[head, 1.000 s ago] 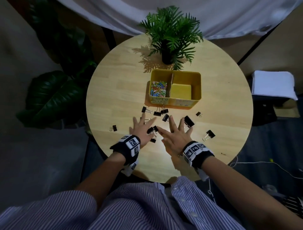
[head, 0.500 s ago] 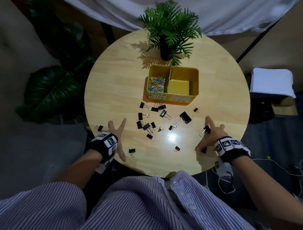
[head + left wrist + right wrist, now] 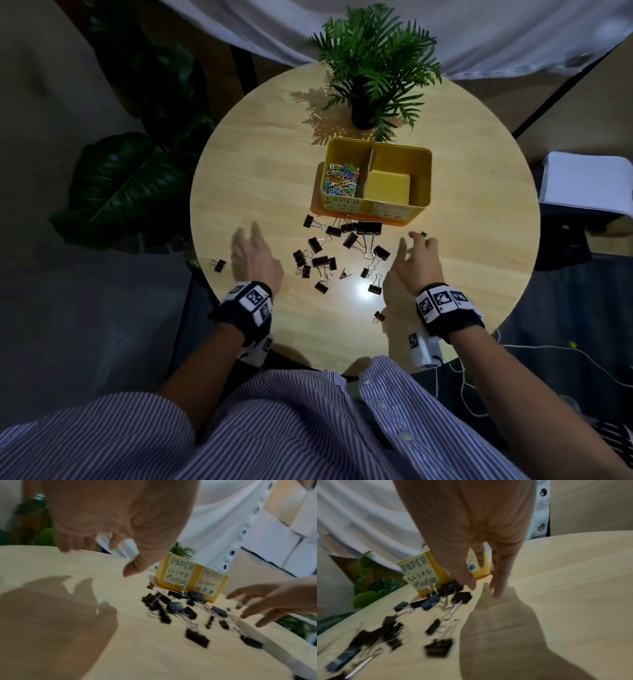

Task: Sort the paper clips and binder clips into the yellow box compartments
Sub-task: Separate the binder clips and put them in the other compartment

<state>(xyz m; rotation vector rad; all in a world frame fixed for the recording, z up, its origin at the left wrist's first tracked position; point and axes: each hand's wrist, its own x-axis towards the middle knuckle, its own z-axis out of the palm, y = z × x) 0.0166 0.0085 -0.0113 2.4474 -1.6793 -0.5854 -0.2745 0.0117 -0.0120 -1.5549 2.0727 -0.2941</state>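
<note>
My left hand (image 3: 255,255) and right hand (image 3: 416,260) hover, fingers spread and holding nothing, on either side of a scatter of black binder clips (image 3: 337,255) on the round wooden table (image 3: 246,178). The clips lie between my hands and just near of the yellow box (image 3: 419,186), some touching its near wall. One stray binder clip (image 3: 219,264) sits at the table's left edge, another small clip (image 3: 378,317) nearer me on the right, and a tiny one (image 3: 424,234) at my right fingertips; I cannot tell if they touch it. Coloured paper clips (image 3: 340,180) already fill the box's left compartment; the right one looks bare. A potted fern (image 3: 368,68) stands beyond the box. I judge the binder clips light, stiff and slick on the wood, their wire handles prone to tangle, so each is best pinched across its black body.
</note>
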